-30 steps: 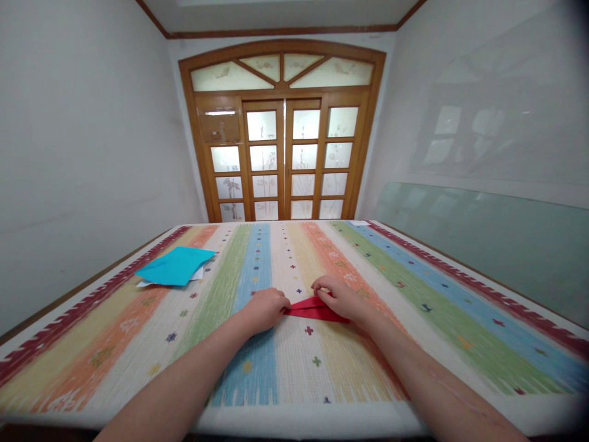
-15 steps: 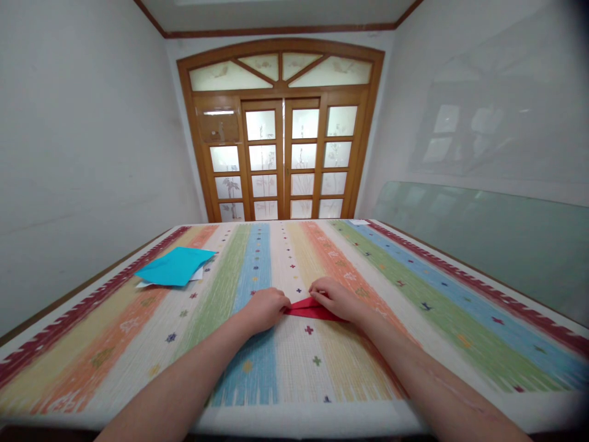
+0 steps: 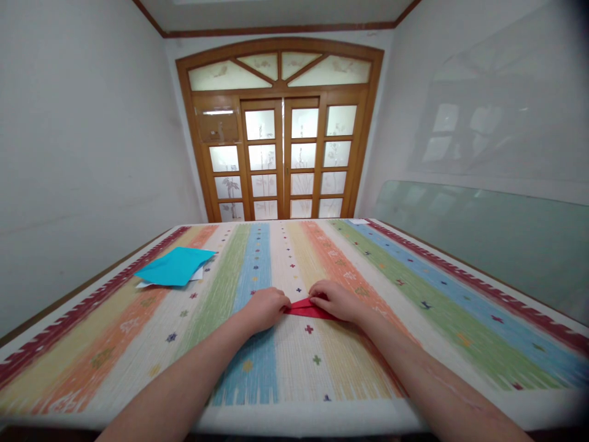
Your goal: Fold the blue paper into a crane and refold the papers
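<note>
A folded piece of red paper (image 3: 304,309) lies on the striped tablecloth (image 3: 317,374), narrow and pointed toward the left. My left hand (image 3: 267,308) has its fingers closed on the paper's left tip. At the other side, my right hand (image 3: 335,299) pinches the paper's upper edge between thumb and fingers and covers its right part. Both wrists rest low over the cloth.
To the left lies a bright blue sheet of paper (image 3: 177,266) over white paper (image 3: 197,274). A small white item (image 3: 359,221) sits at the table's far edge. Wooden glass-paned doors (image 3: 283,153) stand beyond the table, with walls on both sides.
My right hand has shifted very slightly on the red paper, and less of the paper shows beneath its palm. My left hand stays in place.
</note>
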`<action>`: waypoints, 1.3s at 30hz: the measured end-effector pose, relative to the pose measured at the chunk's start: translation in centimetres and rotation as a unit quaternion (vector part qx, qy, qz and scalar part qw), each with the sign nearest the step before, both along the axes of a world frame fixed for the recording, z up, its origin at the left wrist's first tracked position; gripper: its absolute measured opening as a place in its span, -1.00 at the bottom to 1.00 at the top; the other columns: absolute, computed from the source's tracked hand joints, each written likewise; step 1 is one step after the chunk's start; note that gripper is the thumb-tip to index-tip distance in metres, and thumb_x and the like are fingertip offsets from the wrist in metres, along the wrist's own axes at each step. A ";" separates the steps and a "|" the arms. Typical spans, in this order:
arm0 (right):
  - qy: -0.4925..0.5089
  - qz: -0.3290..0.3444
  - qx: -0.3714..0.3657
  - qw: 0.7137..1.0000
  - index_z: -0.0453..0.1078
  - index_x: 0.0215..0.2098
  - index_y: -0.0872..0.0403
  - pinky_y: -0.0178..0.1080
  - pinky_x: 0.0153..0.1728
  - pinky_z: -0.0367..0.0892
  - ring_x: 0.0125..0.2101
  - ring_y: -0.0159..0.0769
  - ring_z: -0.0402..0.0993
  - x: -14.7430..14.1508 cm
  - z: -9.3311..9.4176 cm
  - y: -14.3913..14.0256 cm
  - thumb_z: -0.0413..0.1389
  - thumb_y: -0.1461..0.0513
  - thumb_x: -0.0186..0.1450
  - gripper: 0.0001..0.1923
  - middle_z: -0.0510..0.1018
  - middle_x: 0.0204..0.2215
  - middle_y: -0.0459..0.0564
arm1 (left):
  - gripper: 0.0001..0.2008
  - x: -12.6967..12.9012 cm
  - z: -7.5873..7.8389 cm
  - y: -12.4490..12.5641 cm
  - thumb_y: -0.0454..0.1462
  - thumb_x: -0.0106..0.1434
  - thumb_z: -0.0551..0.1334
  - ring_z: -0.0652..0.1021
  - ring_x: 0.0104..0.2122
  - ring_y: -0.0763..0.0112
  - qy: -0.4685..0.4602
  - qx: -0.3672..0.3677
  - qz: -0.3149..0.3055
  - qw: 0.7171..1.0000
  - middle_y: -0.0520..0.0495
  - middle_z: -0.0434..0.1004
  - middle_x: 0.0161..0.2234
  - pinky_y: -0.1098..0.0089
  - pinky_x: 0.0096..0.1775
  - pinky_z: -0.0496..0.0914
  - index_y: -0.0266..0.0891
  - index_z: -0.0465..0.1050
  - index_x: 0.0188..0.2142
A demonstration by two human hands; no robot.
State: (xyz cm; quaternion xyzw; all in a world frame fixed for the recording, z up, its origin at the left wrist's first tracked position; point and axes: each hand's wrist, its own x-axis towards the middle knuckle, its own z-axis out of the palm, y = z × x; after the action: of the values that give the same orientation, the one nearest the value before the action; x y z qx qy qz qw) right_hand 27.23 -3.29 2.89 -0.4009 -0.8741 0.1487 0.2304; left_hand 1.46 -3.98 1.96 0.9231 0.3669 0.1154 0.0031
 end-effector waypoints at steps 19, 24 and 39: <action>-0.009 -0.008 -0.007 1.000 0.51 -0.14 0.04 -0.22 -0.12 0.30 -0.19 -0.23 0.47 0.0 -0.6 0.1 0.02 0.26 0.34 -0.76 0.60 -0.19 0.03 | -0.78 0.0 0.2 -0.2 -0.36 0.24 0.13 0.52 -0.28 0.26 0.000 0.004 0.005 1.000 -0.09 0.57 -0.31 0.37 -0.31 0.29 -0.16 0.56 -0.24; -0.026 0.003 0.010 1.000 0.51 -0.07 0.05 -0.21 -0.12 0.31 -0.17 -0.20 0.47 -0.1 -0.2 -0.3 0.08 0.18 0.33 -0.74 0.59 -0.16 0.07 | -0.79 0.1 0.3 -0.3 -0.35 0.25 0.14 0.52 -0.28 0.27 0.000 0.003 0.005 1.000 -0.09 0.57 -0.32 0.37 -0.31 0.30 -0.17 0.56 -0.25; -0.049 0.023 0.014 0.998 0.55 -0.23 0.06 -0.20 -0.20 0.29 -0.27 -0.20 0.44 -0.7 -0.1 -0.2 0.09 0.13 0.34 -0.77 0.57 -0.31 0.07 | -0.76 0.3 0.4 -0.7 -0.29 0.30 0.08 0.52 -0.28 0.24 0.003 0.025 0.036 0.999 -0.11 0.57 -0.31 0.35 -0.31 0.31 -0.17 0.54 -0.20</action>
State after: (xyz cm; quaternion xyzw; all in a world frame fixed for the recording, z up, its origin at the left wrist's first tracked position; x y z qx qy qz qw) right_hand 26.49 -3.51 2.75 -0.3843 -0.8954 0.1216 0.1893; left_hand 1.77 -4.65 2.34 0.9092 0.3972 0.1221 -0.0247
